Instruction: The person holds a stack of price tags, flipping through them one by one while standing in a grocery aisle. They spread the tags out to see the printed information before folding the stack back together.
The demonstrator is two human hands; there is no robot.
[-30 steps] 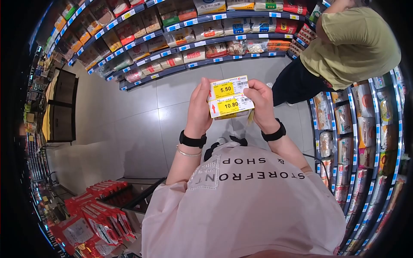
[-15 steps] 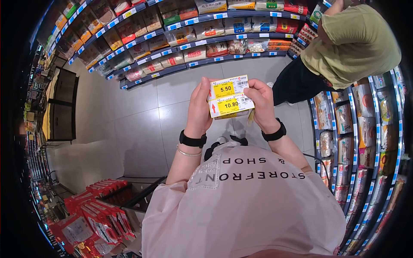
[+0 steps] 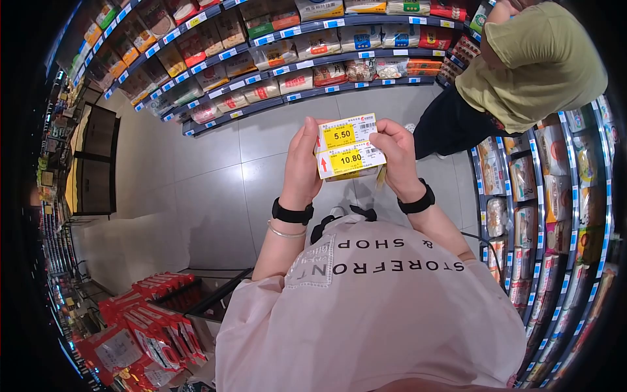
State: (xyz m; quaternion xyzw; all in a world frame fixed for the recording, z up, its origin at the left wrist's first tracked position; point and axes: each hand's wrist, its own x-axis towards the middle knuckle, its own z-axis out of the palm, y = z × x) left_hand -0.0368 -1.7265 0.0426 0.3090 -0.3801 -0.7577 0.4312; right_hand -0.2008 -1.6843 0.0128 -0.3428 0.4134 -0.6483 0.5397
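Observation:
A stack of yellow and white price tags (image 3: pixel 348 159) is held in front of my chest, between both hands. The upper tag reads 5.50 and the one overlapping it reads 10.80, with a red arrow at its left. My left hand (image 3: pixel 304 160) grips the left edge, its fingers behind the tags. On the right side, my right hand (image 3: pixel 396 157) pinches the stack with the thumb on the front face. More tag edges show below the front one. Both wrists wear black bands.
Curved shelves (image 3: pixel 313 64) of bagged goods run across the far side, with price strips along their edges. A person in a green shirt (image 3: pixel 548 59) stands at the right by another shelf (image 3: pixel 539 209). Red packages (image 3: pixel 147 326) fill a bin at the lower left.
My hands and the tags stay almost still. The person in green has shifted slightly at the far right.

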